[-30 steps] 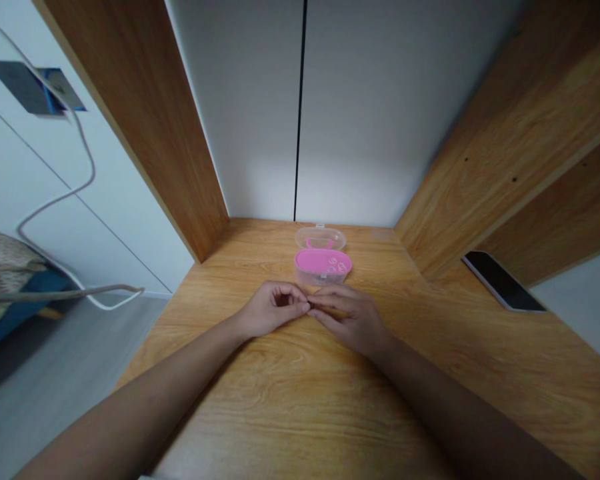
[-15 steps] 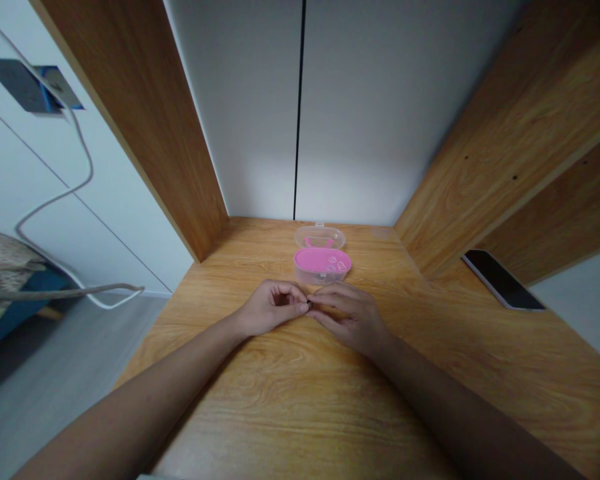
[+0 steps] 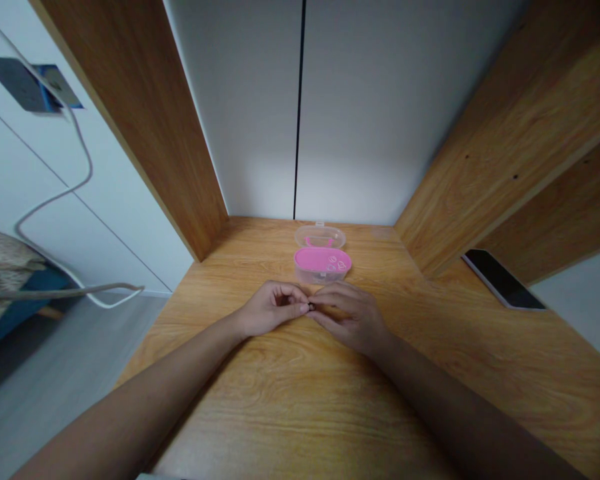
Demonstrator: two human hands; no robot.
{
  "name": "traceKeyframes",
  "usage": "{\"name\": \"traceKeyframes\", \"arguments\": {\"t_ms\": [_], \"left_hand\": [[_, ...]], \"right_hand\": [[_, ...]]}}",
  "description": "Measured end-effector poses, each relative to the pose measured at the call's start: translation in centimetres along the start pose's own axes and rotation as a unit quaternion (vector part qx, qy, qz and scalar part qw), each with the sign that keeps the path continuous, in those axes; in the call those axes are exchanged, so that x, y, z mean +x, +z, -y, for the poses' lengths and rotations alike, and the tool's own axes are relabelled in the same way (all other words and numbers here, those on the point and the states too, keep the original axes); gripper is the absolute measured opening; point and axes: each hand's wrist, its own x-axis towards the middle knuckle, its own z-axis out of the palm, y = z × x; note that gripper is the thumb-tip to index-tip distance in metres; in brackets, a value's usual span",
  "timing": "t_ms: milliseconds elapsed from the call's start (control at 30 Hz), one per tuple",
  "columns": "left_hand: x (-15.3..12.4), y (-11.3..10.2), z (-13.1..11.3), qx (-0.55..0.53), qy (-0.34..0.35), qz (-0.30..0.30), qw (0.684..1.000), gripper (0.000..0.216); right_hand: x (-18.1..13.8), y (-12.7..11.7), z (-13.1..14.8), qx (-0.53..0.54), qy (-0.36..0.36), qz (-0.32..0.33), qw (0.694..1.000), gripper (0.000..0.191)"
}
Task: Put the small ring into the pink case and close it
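My left hand and my right hand rest on the wooden desk, fingertips meeting in the middle. Between the pinched fingertips sits a tiny dark object, too small to identify. Both hands pinch it. Just beyond the hands stands a small open plastic case with a pink insert holding a few small clear pieces. Its clear lid lies flipped back behind it.
A black phone lies on the desk at the right, under a slanted wooden panel. Wooden side panels wall in the desk on both sides, with a white wall behind. A white cable hangs at the left over the floor.
Hardly anything differs. My fingertips have shifted very slightly around the tiny object; the case and the phone have stayed put.
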Motion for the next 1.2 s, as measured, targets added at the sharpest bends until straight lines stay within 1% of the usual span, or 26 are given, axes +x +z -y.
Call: {"name": "traceKeyframes", "arguments": {"t_ms": [233,433,567,667,867,967,1200], "left_hand": [[0.0,0.14,-0.12,-0.003,-0.006,-0.008,1.0,0.04],[0.09,-0.02,0.13,-0.028,-0.009,-0.008,1.0,0.038],[0.1,0.03,0.04,-0.026,-0.007,-0.004,1.0,0.037],[0.1,0.07,0.04,-0.031,-0.004,0.001,1.0,0.038],[0.12,0.03,0.21,-0.037,-0.008,-0.001,0.999,0.038],[0.12,0.02,0.25,-0.035,-0.01,-0.003,0.999,0.039],[0.14,-0.02,-0.04,-0.024,0.011,0.013,1.0,0.037]], "right_hand": [[-0.03,-0.14,-0.07,-0.026,-0.007,-0.009,1.0,0.013],[-0.31,-0.02,-0.34,-0.058,-0.039,-0.004,0.998,0.026],[-0.4,0.02,-0.47,-0.061,-0.046,0.008,0.997,0.026],[-0.37,-0.06,-0.43,-0.062,-0.053,0.0,0.997,0.027],[-0.17,-0.15,-0.44,-0.085,-0.073,-0.014,0.994,0.02],[-0.2,0.01,-0.63,-0.082,-0.086,-0.026,0.993,0.021],[-0.25,0.03,-0.52,-0.081,-0.08,-0.019,0.993,0.022]]}}
